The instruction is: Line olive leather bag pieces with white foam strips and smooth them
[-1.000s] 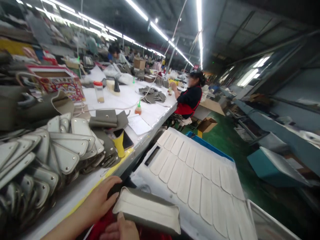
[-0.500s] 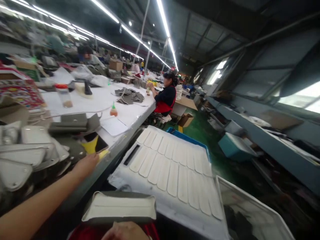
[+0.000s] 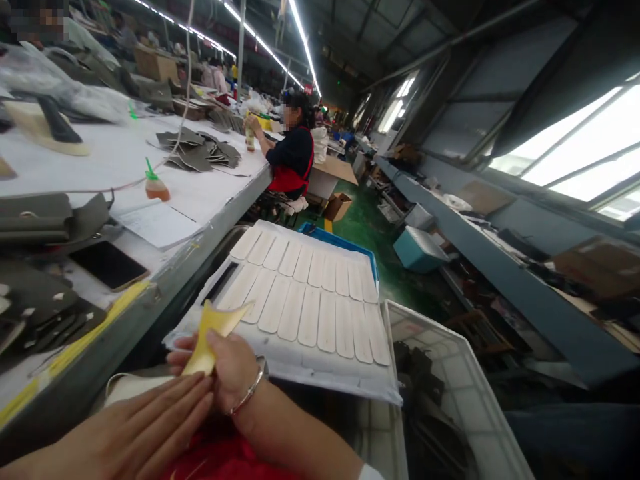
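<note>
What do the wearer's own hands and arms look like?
The left hand is bare, with no sleeve or jewellery visible. The right hand is ungloved, with a silver-coloured bangle at the wrist; a white sleeve edge shows farther up.

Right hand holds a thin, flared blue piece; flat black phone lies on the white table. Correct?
No: the thin, flared piece is yellow in the head view. The right hand holds it; the flat black phone lies on the white table.

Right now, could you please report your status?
Right hand gripping yellow piece. Left hand at its lower end. Pale-lined piece partly hidden behind left hand.
</note>
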A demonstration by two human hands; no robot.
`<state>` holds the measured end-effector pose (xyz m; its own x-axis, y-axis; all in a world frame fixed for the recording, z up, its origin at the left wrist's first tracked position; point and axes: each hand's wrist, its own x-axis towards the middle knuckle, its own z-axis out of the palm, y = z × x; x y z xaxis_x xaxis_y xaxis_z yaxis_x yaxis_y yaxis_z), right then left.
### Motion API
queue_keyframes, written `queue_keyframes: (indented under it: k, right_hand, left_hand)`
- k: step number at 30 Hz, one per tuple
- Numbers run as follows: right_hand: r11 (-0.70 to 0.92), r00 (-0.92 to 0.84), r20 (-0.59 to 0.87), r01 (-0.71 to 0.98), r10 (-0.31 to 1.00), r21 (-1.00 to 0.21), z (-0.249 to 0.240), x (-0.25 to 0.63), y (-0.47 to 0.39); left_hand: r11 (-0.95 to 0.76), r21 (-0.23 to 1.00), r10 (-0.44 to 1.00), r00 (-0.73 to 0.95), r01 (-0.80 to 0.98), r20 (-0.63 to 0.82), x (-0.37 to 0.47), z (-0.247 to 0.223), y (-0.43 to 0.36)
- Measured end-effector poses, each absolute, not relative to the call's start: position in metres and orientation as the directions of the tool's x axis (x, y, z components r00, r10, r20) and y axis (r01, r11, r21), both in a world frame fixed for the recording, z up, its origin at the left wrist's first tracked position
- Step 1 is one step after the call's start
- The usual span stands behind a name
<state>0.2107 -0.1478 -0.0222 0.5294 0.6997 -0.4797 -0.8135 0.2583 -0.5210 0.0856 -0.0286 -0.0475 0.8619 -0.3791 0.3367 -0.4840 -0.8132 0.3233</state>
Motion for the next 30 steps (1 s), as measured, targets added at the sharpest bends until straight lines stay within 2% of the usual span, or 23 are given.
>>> queue_keyframes:
  k: [2, 3, 5, 6, 7, 8, 10, 13, 15, 16, 18, 19, 21, 23, 26, 28, 30]
  right_hand:
    - [0.306, 0.661, -0.485, -0.722, 0.573, -0.621, -0.017, 0.228, -0.178]
    - [0.3, 0.717, -0.46, -0.661, 0.524, -0.688, -0.016, 0.239, -0.198]
    - [0.124, 0.755, -0.403, -0.532, 0.518, -0.837, -0.018, 0.262, -0.244]
    - [-0.042, 0.712, -0.427, -0.489, 0.557, -0.871, -0.021, 0.272, -0.266]
    - [-0.233, 0.623, -0.499, -0.461, 0.602, -0.856, -0.025, 0.281, -0.287]
    - [-0.404, 0.514, -0.591, -0.435, 0.622, -0.804, -0.03, 0.287, -0.303]
    - [-0.611, 0.337, -0.721, -0.385, 0.605, -0.692, -0.042, 0.295, -0.323]
    - [-0.76, 0.15, -0.826, -0.329, 0.544, -0.56, -0.058, 0.3, -0.321]
    - [-0.784, 0.083, -0.83, -0.289, 0.552, -0.55, -0.066, 0.304, -0.309]
    - [-0.777, 0.112, -0.806, -0.218, 0.581, -0.591, -0.069, 0.307, -0.302]
    - [-0.734, 0.275, -0.698, 0.049, 0.662, -0.677, -0.074, 0.313, -0.291]
    - [-0.708, 0.371, -0.616, 0.208, 0.695, -0.675, -0.076, 0.315, -0.286]
    - [-0.688, 0.511, -0.47, 0.434, 0.72, -0.582, -0.082, 0.316, -0.277]
    - [-0.706, 0.585, -0.405, 0.504, 0.703, -0.497, -0.09, 0.313, -0.268]
    - [-0.702, 0.625, -0.326, 0.586, 0.709, -0.405, -0.101, 0.308, -0.254]
    - [-0.677, 0.612, -0.292, 0.634, 0.735, -0.374, -0.105, 0.307, -0.247]
    - [-0.656, 0.598, -0.272, 0.666, 0.754, -0.356, -0.104, 0.308, -0.242]
  left_hand:
    - [-0.689, 0.296, -0.598, 0.75, -0.662, 0.284, 0.104, -0.035, -0.045]
    - [-0.662, 0.334, -0.623, 0.741, -0.671, 0.251, 0.118, -0.031, -0.049]
    - [-0.742, 0.489, -0.441, 0.883, -0.459, 0.16, 0.149, -0.032, -0.051]
    - [-0.766, 0.579, -0.302, 0.951, -0.281, 0.063, 0.165, -0.037, -0.05]
    - [-0.75, 0.653, -0.19, 0.98, -0.105, -0.06, 0.18, -0.044, -0.048]
    - [-0.692, 0.721, -0.179, 0.966, 0.011, -0.186, 0.195, -0.053, -0.046]
    - [-0.58, 0.81, -0.345, 0.877, 0.082, -0.336, 0.218, -0.073, -0.043]
    - [-0.459, 0.885, -0.576, 0.733, 0.076, -0.362, 0.238, -0.093, -0.044]
    - [-0.397, 0.914, -0.65, 0.676, 0.087, -0.347, 0.245, -0.098, -0.047]
    - [-0.372, 0.923, -0.672, 0.659, 0.094, -0.338, 0.247, -0.1, -0.048]
    - [-0.338, 0.935, -0.699, 0.637, 0.106, -0.324, 0.251, -0.102, -0.049]
    - [-0.323, 0.94, -0.707, 0.631, 0.114, -0.319, 0.253, -0.104, -0.049]
    - [-0.252, 0.952, -0.715, 0.63, 0.174, -0.304, 0.255, -0.111, -0.049]
    - [-0.088, 0.943, -0.716, 0.637, 0.322, -0.285, 0.256, -0.119, -0.051]
    - [0.163, 0.785, -0.726, 0.611, 0.597, -0.314, 0.254, -0.129, -0.054]
    - [0.216, 0.687, -0.74, 0.575, 0.694, -0.349, 0.253, -0.13, -0.055]
    - [0.222, 0.658, -0.748, 0.559, 0.72, -0.358, 0.253, -0.128, -0.054]
